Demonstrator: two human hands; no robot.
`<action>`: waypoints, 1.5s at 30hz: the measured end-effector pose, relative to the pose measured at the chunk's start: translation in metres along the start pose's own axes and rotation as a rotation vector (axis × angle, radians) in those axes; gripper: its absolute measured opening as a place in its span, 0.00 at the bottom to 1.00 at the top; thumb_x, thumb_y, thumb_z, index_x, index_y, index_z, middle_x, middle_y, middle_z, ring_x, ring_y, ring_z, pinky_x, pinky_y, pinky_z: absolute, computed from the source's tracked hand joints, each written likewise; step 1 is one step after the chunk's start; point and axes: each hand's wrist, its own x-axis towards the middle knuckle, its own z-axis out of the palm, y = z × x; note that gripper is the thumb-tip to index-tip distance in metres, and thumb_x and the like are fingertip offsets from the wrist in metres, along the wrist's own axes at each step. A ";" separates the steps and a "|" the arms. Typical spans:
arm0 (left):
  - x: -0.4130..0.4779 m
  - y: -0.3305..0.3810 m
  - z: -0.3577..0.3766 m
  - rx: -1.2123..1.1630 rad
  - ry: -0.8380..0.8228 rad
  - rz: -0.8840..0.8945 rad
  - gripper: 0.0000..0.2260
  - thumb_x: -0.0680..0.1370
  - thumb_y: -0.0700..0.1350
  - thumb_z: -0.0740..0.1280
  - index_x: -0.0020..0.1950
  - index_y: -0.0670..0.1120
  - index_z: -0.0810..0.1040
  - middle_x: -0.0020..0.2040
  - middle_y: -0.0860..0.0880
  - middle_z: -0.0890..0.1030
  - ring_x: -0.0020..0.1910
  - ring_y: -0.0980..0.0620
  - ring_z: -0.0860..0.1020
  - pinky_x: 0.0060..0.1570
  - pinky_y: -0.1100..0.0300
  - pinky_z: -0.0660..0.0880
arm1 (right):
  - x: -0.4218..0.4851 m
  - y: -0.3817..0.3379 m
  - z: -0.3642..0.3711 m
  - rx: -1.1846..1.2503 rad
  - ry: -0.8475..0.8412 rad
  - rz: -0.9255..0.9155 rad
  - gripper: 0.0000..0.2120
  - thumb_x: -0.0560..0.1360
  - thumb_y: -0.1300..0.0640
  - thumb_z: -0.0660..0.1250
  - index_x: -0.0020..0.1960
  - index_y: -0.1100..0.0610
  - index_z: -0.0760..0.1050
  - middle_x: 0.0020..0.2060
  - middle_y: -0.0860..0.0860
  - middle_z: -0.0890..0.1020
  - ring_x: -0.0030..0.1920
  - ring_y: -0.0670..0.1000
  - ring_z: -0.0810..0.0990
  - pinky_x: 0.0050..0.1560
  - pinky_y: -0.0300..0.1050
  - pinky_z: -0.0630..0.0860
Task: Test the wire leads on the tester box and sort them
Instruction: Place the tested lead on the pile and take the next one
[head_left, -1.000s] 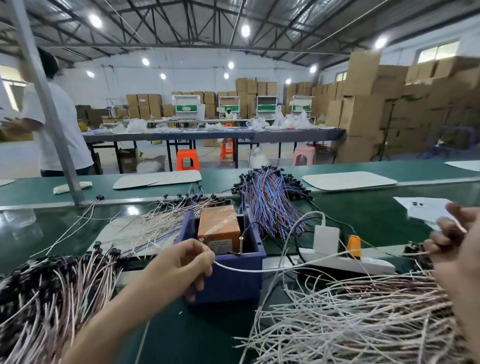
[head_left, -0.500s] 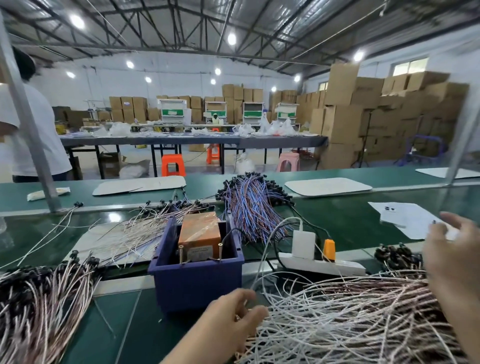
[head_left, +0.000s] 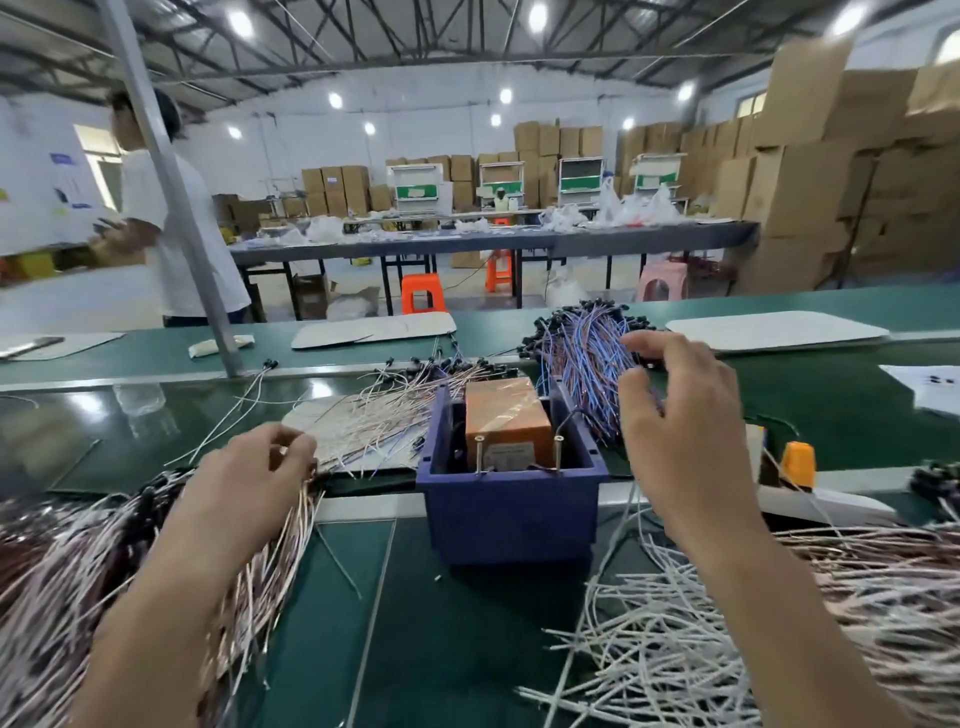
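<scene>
The tester box (head_left: 508, 414) is orange and sits in a blue bin (head_left: 511, 522), with two upright metal pins at its front. My left hand (head_left: 244, 480) lies on the left pile of pink-white wire leads (head_left: 67, 587), fingers curled, thumb and fingertips pinching leads at the pile's top end. My right hand (head_left: 683, 421) hovers just right of the bin with loosely spread fingers and holds nothing. Below it spreads the pile of white leads (head_left: 727, 639). No lead touches the pins.
A blue-purple wire bundle (head_left: 582, 358) lies behind the bin, and loose pink leads (head_left: 384, 415) lie left of it. A white power strip with an orange plug (head_left: 797, 460) sits at the right. A metal post (head_left: 171, 197) rises at the back left, with a person behind it.
My left hand left the tester pin, swung low past the bin and now sits on the left pile. My right hand rose from the right pile to beside the bin.
</scene>
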 end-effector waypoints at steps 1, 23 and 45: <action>0.003 -0.009 -0.001 0.036 0.016 -0.046 0.12 0.82 0.54 0.61 0.56 0.50 0.80 0.47 0.46 0.83 0.44 0.45 0.80 0.50 0.50 0.78 | -0.001 -0.006 0.009 0.007 -0.015 0.002 0.13 0.81 0.54 0.60 0.64 0.49 0.74 0.59 0.47 0.77 0.62 0.47 0.67 0.65 0.46 0.66; 0.000 -0.057 0.090 0.401 0.124 -0.287 0.10 0.85 0.45 0.52 0.63 0.43 0.66 0.48 0.42 0.83 0.45 0.41 0.82 0.42 0.52 0.71 | -0.019 -0.022 0.057 0.077 -0.170 -0.057 0.16 0.79 0.50 0.57 0.65 0.49 0.74 0.60 0.47 0.76 0.59 0.43 0.65 0.60 0.39 0.60; 0.010 -0.005 0.011 -0.209 0.326 -0.004 0.06 0.82 0.48 0.64 0.54 0.47 0.76 0.49 0.46 0.80 0.47 0.48 0.79 0.48 0.53 0.79 | -0.017 -0.030 0.052 0.547 -0.189 0.168 0.09 0.81 0.54 0.61 0.57 0.43 0.77 0.51 0.39 0.81 0.55 0.39 0.78 0.57 0.39 0.73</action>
